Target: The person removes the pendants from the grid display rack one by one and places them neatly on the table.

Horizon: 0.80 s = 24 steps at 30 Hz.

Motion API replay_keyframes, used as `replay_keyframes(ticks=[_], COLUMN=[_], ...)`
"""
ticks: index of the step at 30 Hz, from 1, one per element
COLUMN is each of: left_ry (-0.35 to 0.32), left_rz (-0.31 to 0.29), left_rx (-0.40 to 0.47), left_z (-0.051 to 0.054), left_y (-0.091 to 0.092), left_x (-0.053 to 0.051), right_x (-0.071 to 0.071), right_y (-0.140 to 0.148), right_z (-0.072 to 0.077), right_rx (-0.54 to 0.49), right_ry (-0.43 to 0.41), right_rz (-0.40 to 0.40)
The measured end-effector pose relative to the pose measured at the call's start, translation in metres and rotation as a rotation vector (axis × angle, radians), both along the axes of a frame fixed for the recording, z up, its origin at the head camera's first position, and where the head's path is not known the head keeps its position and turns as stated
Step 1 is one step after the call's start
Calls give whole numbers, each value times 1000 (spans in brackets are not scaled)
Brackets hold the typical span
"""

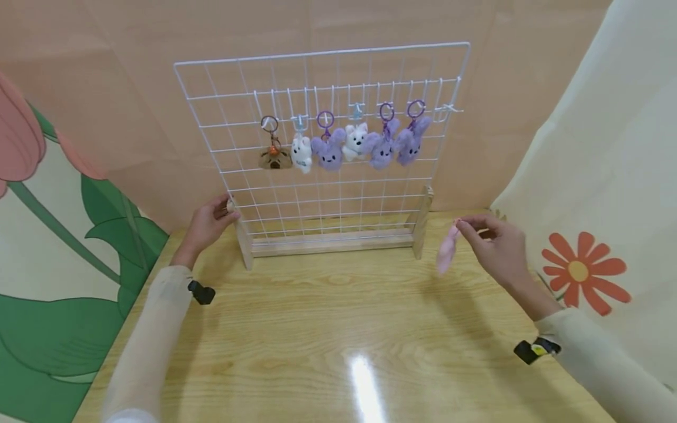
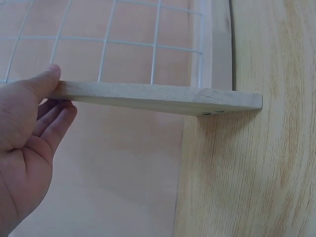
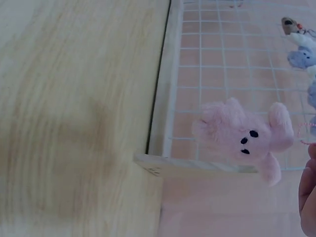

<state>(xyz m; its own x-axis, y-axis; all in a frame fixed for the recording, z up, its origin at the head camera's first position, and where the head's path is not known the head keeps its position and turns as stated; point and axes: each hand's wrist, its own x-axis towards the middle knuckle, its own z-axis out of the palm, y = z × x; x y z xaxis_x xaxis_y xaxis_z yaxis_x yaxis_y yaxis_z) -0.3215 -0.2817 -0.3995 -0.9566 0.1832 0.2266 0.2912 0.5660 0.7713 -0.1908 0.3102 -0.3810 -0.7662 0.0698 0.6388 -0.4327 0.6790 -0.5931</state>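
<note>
Past the left sleeve (image 1: 161,323), my left hand (image 1: 207,224) pinches the rack (image 1: 333,242); to its right, my right hand (image 1: 497,244) pinches the pink toy (image 1: 447,252) by its cord (image 3: 306,142), body hanging steeply below.

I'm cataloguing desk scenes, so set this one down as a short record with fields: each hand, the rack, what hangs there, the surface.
left hand: grips the top of the left upright
right hand: holds a pink plush charm by its top, off the grid
rack: white wire grid on a wooden stand
hanging: six charms; left to right in the head view, brown charm, white plush, purple plush, white, purple, purple
surface: wood-grain table
</note>
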Motion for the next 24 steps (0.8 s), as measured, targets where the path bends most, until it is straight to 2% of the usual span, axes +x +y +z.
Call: replay_keyframes(ticks=[11, 17, 24], left_ry=[-10, -11, -17], left_rz=[5, 2, 8], left_rx=[12, 24, 20], left_z=[0, 1, 1], left_y=[0, 2, 1], left_x=[0, 0, 2], right_x=[13, 25, 36], right_y=[9, 14, 18], right_z=[-31, -40, -49], right_rx=[2, 11, 71], right_ry=[-70, -122, -170], right_rz=[39, 62, 66])
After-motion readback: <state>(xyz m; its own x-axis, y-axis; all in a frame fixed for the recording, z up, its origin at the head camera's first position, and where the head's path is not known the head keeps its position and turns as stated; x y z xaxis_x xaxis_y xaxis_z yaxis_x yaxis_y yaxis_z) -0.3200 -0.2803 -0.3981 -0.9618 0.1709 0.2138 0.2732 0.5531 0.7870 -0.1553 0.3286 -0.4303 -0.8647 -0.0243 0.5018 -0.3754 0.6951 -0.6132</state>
